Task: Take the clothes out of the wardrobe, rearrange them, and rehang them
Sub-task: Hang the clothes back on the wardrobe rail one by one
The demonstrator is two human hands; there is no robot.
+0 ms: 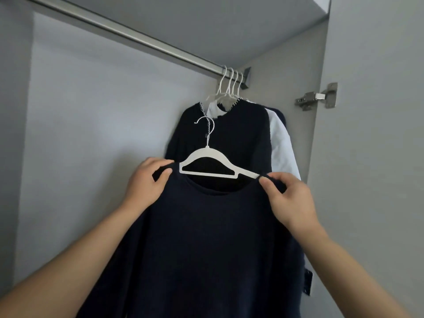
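Note:
A dark navy sweater is held up in front of the wardrobe on a white hanger whose hook points up, free of the rail. My left hand grips the sweater's left shoulder at the neckline. My right hand pinches the right shoulder fabric where the hanger's arm slips under it. The metal rail runs diagonally overhead. At its right end hang several garments on white hangers: a dark sweater in front and a white shirt behind it.
The wardrobe's grey back wall fills the left. The right side panel carries a metal door hinge. A shelf or top board sits above the rail. Most of the rail to the left of the hung clothes is bare.

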